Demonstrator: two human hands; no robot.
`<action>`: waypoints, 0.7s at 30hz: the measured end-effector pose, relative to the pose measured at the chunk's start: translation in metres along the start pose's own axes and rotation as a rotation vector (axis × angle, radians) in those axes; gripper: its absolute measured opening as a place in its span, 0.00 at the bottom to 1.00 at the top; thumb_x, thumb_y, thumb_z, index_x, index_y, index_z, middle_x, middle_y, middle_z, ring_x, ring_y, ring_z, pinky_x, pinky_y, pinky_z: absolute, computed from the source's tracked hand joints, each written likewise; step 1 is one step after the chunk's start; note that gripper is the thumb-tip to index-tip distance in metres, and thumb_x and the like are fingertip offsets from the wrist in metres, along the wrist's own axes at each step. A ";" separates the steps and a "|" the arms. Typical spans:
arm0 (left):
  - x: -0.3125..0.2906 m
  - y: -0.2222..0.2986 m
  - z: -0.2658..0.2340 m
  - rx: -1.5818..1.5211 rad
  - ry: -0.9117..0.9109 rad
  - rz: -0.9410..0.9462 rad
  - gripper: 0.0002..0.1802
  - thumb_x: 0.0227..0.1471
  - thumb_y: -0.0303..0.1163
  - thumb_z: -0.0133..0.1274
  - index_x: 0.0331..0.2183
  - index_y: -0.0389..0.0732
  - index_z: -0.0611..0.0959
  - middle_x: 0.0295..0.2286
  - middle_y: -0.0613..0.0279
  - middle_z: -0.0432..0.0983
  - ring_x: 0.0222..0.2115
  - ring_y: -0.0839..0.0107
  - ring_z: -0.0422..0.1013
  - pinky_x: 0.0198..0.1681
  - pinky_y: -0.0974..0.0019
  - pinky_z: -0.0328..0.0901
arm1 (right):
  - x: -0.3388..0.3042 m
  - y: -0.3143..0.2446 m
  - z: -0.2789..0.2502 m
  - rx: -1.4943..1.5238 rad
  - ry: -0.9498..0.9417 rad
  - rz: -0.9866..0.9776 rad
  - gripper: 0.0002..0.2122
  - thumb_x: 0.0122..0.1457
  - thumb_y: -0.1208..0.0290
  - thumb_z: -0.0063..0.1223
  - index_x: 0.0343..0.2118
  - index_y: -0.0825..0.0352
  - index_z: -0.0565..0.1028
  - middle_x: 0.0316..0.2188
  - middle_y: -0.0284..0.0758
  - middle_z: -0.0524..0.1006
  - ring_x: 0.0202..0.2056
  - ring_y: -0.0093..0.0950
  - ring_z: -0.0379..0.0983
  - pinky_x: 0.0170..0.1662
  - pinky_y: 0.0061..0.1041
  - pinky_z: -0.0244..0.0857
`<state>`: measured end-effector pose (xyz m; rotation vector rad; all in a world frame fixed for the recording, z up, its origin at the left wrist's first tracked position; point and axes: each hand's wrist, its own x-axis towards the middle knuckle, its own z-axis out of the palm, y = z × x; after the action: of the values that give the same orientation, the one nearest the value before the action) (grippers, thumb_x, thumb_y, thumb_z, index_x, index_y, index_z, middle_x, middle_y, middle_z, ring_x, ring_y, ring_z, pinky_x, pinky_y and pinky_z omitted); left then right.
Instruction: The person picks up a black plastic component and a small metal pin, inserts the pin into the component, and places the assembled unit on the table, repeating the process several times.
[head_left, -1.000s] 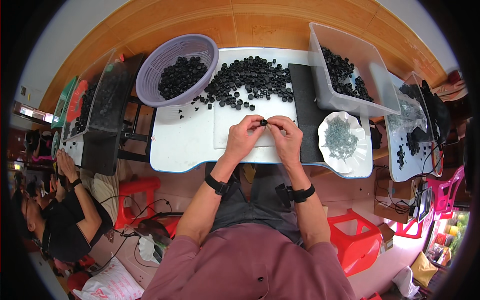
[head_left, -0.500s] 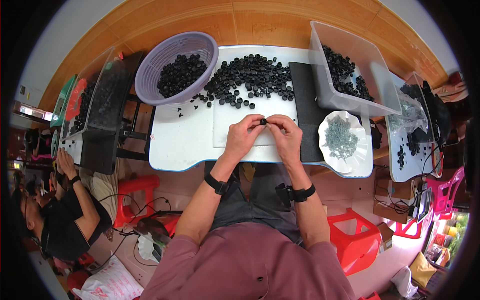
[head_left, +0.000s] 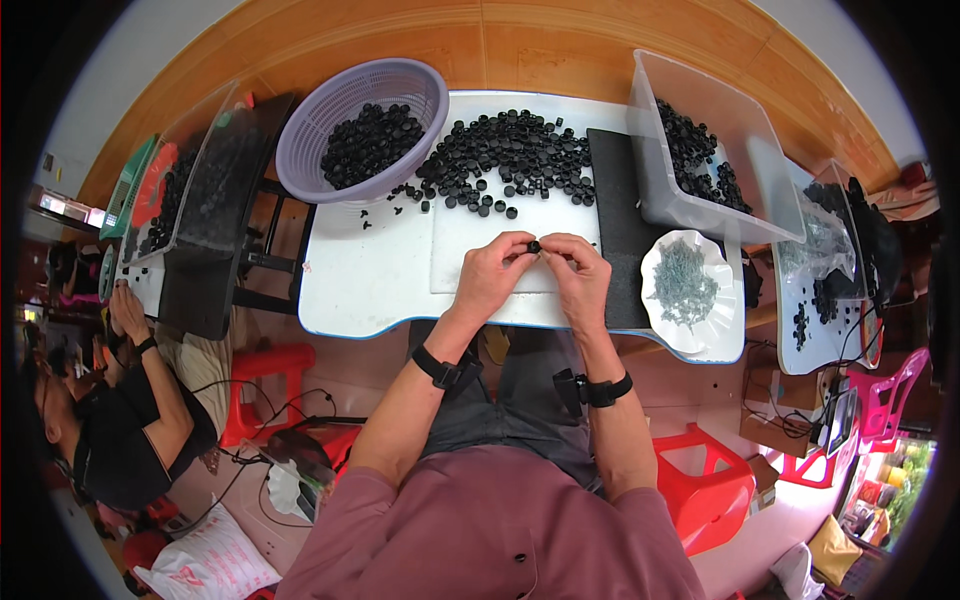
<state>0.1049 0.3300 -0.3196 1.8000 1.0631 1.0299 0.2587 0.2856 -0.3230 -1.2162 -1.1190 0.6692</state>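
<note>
Over a white pad (head_left: 452, 270) at the table's near middle, my two hands meet at a small round black cap (head_left: 534, 247). The thumb and fingers of my left hand (head_left: 488, 277) pinch it from the left. On its other side, my right hand (head_left: 583, 281) closes its thumb and fingertips at the cap's edge; whether a smaller piece is between them is too small to tell. Just beyond lies a spread pile of loose black caps (head_left: 515, 150). A white fluted dish (head_left: 722, 272) of thin, pale grey-green pieces (head_left: 684, 282) stands right of my right hand.
A purple basket (head_left: 432, 105) of black caps stands at the back left. At the back right, a clear bin (head_left: 690, 220) holds more, partly over a dark mat (head_left: 615, 200). Red stools (head_left: 700, 490) stand below the table. A person (head_left: 130, 420) sits at another table on the left.
The whole view has shifted slightly. Both hands stay together at the black cap, with only a small change in how the fingers sit around it.
</note>
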 end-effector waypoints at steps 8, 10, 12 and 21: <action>0.000 0.001 0.001 -0.015 -0.001 0.021 0.16 0.54 0.25 0.65 0.46 0.35 0.83 0.36 0.54 0.87 0.39 0.67 0.84 0.42 0.68 0.77 | 0.001 0.000 0.000 0.000 0.028 -0.012 0.06 0.56 0.85 0.60 0.36 0.71 0.84 0.37 0.37 0.85 0.37 0.22 0.79 0.40 0.21 0.71; -0.001 0.001 0.000 -0.006 -0.005 0.008 0.16 0.54 0.25 0.65 0.46 0.35 0.83 0.37 0.54 0.87 0.39 0.67 0.84 0.43 0.67 0.77 | 0.000 -0.001 0.000 0.001 0.025 -0.002 0.06 0.56 0.84 0.60 0.36 0.71 0.84 0.37 0.37 0.85 0.37 0.22 0.79 0.40 0.21 0.71; -0.001 0.001 0.000 -0.001 -0.001 0.015 0.16 0.54 0.26 0.65 0.45 0.36 0.83 0.36 0.54 0.87 0.39 0.65 0.84 0.41 0.67 0.77 | -0.001 -0.001 -0.001 0.001 0.024 0.010 0.07 0.56 0.84 0.61 0.37 0.71 0.84 0.37 0.37 0.85 0.37 0.23 0.79 0.40 0.21 0.71; 0.000 0.002 -0.001 -0.001 -0.013 -0.033 0.15 0.55 0.24 0.64 0.45 0.35 0.85 0.36 0.56 0.87 0.39 0.70 0.83 0.43 0.69 0.76 | 0.000 -0.005 0.001 -0.019 0.028 -0.007 0.06 0.56 0.82 0.61 0.36 0.71 0.84 0.37 0.37 0.85 0.36 0.24 0.80 0.40 0.22 0.71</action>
<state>0.1044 0.3293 -0.3177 1.7806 1.0805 0.9973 0.2571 0.2846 -0.3179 -1.2338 -1.1078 0.6355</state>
